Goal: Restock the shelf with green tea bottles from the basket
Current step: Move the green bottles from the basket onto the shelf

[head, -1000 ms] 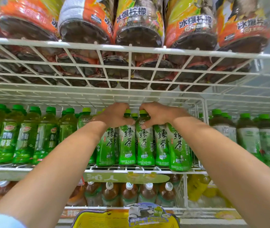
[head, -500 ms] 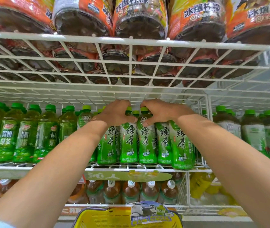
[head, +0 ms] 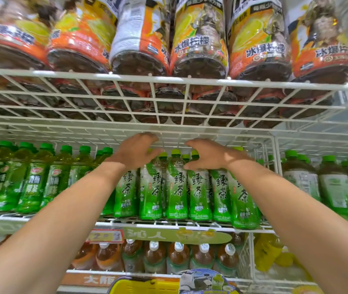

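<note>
Half a second ago we had both hands clamped over the bottle necks; now our left hand (head: 136,150) and right hand (head: 209,154) have lifted off, fingers loosened and spread, and the hands have drawn apart so that green caps show in the gap between them. The view has also tipped upward, so more of the large orange-labelled drink bottles (head: 200,49) on the upper white wire rack (head: 169,81) fills the top of the frame. The clear plastic green tea bottles with green labels and green screw caps (head: 177,187) stand upright in a tight front row on the white wire shelf (head: 113,223) at the centre of the frame, labels facing us, the one at the right end of the row leaning slightly. They sit directly below and just beyond our hands: neither hand grips anything, though the right thumb lies close to a bottle shoulder and we cannot tell whether it touches. The rim of the yellow plastic basket (head: 143,286) shows at the bottom centre, well below the hands.
</note>
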`<state>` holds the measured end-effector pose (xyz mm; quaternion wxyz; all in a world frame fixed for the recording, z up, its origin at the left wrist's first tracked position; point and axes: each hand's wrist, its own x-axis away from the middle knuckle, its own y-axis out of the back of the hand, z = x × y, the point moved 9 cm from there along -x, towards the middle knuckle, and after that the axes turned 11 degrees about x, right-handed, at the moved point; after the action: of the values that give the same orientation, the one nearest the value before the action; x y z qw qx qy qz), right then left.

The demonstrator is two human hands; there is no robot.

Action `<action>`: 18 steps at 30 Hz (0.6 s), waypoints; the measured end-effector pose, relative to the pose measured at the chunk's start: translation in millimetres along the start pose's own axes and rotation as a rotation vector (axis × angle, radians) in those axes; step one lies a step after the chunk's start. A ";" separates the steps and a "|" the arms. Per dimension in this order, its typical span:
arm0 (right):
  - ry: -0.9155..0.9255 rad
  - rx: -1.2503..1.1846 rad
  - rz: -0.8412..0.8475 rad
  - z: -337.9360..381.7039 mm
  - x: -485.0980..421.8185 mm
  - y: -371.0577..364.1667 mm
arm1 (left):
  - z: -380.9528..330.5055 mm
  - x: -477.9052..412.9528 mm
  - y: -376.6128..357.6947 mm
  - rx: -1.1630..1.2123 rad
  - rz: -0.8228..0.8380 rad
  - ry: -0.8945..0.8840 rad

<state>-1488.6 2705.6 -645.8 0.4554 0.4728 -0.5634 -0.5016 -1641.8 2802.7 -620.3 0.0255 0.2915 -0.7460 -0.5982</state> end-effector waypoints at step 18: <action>0.071 0.045 -0.028 103.7 -55.6 2.4 | 93.9 32.8 2.1 0.303 0.025 0.264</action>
<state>-1583.5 2774.7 -654.1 0.4573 0.5083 -0.5515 -0.4778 -1706.1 2870.1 -655.2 0.0861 0.3587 -0.8213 -0.4353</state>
